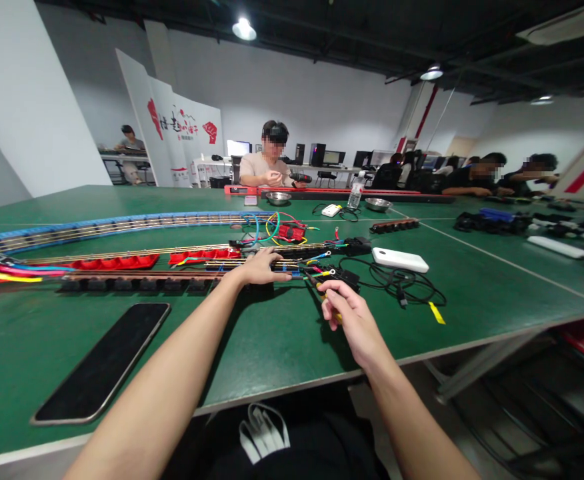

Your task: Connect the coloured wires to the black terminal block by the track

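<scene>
My left hand point(259, 268) lies across a narrow blue rail strip point(217, 265) with brass-coloured conductors, its fingers spread and its thumb stretched along the near side. Just to its right, my right hand point(345, 313) is closed around a yellow-handled tool point(339, 318). The tool's dark, thin end points at the rail's right end, where coloured wires with ring terminals point(332, 272) come out. Whether the tip touches anything I cannot tell. Beside the left hand, a brown-topped rail point(142, 283) with black supports runs left. Red rail pieces point(115, 262) lie behind it.
A phone point(105, 363) lies at the front left. On the right are a white power bank point(400, 260) and a coiled black cable point(419, 287). Behind stand metal bowls point(278, 198) and a water bottle point(356, 191). Across the table sits a co-worker point(262, 163) with a power drill.
</scene>
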Tool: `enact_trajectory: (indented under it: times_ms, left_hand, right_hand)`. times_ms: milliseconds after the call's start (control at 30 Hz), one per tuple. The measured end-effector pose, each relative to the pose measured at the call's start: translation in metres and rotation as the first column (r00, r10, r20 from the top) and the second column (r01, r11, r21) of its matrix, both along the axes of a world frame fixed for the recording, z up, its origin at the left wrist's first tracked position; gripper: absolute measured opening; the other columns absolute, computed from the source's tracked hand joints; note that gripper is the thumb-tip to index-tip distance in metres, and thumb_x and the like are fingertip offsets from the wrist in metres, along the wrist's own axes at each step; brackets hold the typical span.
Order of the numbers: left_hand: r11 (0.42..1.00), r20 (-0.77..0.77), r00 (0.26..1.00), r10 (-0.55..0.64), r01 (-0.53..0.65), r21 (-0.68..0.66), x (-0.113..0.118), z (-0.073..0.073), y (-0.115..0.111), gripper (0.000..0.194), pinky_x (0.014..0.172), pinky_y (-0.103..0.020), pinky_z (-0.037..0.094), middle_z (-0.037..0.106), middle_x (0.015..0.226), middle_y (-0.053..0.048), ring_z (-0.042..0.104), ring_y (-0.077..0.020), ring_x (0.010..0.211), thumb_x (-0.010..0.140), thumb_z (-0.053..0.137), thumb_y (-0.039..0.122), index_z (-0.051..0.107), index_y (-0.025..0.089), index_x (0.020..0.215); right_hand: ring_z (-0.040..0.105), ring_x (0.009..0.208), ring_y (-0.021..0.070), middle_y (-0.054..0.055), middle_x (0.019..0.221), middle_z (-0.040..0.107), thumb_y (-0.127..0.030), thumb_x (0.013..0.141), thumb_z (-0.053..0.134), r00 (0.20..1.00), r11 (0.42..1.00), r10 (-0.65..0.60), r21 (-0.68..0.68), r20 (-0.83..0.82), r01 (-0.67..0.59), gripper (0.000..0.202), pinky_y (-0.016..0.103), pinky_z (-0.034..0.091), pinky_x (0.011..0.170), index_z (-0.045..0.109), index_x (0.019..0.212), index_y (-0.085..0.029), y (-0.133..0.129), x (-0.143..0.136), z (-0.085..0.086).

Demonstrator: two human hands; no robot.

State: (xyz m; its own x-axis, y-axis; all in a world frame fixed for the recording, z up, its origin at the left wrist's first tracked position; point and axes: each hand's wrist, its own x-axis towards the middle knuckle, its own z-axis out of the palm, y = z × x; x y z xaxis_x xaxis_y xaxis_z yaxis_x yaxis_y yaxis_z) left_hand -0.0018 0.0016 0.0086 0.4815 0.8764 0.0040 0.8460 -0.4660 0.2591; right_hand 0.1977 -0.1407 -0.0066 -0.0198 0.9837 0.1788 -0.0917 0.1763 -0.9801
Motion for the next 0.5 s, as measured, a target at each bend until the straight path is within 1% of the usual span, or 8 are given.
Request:
enact_trajectory:
  times_ms: [67,133,167,300,367,433,500]
  left_hand:
    - [1.000,-0.004,1.000,0.007,-0.007,0.007,-0.0004,-0.0006,0.0001,0.086,0.104,-0.052,0.017,0.018,0.147,-0.009,0.013,-0.0315,0.133,0.060,0.037,0.079,0.039,0.026,0.128]
    - [1.000,-0.007,1.000,0.004,-0.003,0.012,-0.0009,-0.0011,0.0003,0.086,0.104,-0.051,0.018,0.019,0.147,-0.008,0.014,-0.0316,0.133,0.061,0.037,0.079,0.040,0.026,0.128]
    - [1.000,-0.009,1.000,-0.002,0.002,0.013,-0.0010,-0.0014,0.0005,0.086,0.103,-0.051,0.019,0.020,0.147,-0.008,0.015,-0.0316,0.133,0.061,0.037,0.079,0.040,0.026,0.128]
    - [1.000,-0.007,1.000,-0.006,0.006,0.020,-0.0009,-0.0030,0.0017,0.086,0.103,-0.052,0.019,0.020,0.147,-0.009,0.015,-0.0321,0.133,0.060,0.037,0.080,0.040,0.025,0.127]
    - [1.000,-0.001,1.000,-0.005,0.005,0.024,-0.0008,-0.0037,0.0024,0.087,0.103,-0.053,0.018,0.019,0.146,-0.010,0.015,-0.0316,0.133,0.060,0.037,0.081,0.041,0.025,0.126]
    - [1.000,0.004,1.000,-0.004,0.004,0.021,-0.0007,-0.0041,0.0027,0.087,0.103,-0.053,0.018,0.019,0.146,-0.011,0.014,-0.0309,0.133,0.059,0.037,0.081,0.041,0.026,0.126]
    - [1.000,0.007,1.000,-0.002,0.002,0.012,-0.0006,-0.0039,0.0024,0.087,0.103,-0.054,0.017,0.018,0.147,-0.011,0.014,-0.0308,0.133,0.059,0.037,0.081,0.040,0.026,0.126]
  right_hand:
    - [0.034,0.046,0.0076,-0.006,0.051,0.039,-0.037,0.078,0.054,0.979,0.992,0.064,-0.097,-0.193,-0.084,0.020,0.017,0.027,0.042,0.051,0.090,-0.021,-0.0004,0.0011,0.0032]
    - [0.029,0.044,0.0062,-0.009,0.048,0.033,-0.036,0.077,0.056,0.927,0.974,0.083,-0.167,-0.366,-0.153,0.019,0.016,0.025,0.041,0.050,0.088,-0.022,-0.0008,0.0017,0.0051]
    - [0.027,0.043,0.0057,-0.009,0.048,0.030,-0.035,0.076,0.057,0.906,0.970,0.079,-0.179,-0.415,-0.167,0.019,0.015,0.025,0.041,0.049,0.087,-0.022,-0.0010,0.0015,0.0056]
    - [0.021,0.042,0.0044,-0.011,0.048,0.026,-0.027,0.072,0.063,0.876,0.975,0.081,-0.145,-0.475,-0.168,0.019,0.014,0.021,0.040,0.049,0.083,-0.022,-0.0010,-0.0005,0.0045]
    - [0.018,0.042,0.0049,-0.011,0.046,0.022,-0.025,0.071,0.063,0.830,0.969,0.086,-0.147,-0.551,-0.198,0.019,0.015,0.021,0.040,0.049,0.083,-0.023,0.0003,-0.0006,0.0028]
    - [0.016,0.041,0.0055,-0.011,0.045,0.018,-0.024,0.071,0.062,0.779,0.966,0.065,-0.157,-0.624,-0.207,0.018,0.015,0.020,0.040,0.048,0.082,-0.023,0.0020,0.0001,0.0011]
    - [0.016,0.041,0.0061,-0.011,0.045,0.017,-0.024,0.071,0.061,0.763,0.968,0.035,-0.169,-0.646,-0.187,0.016,0.016,0.020,0.040,0.049,0.082,-0.023,0.0032,0.0009,0.0002]
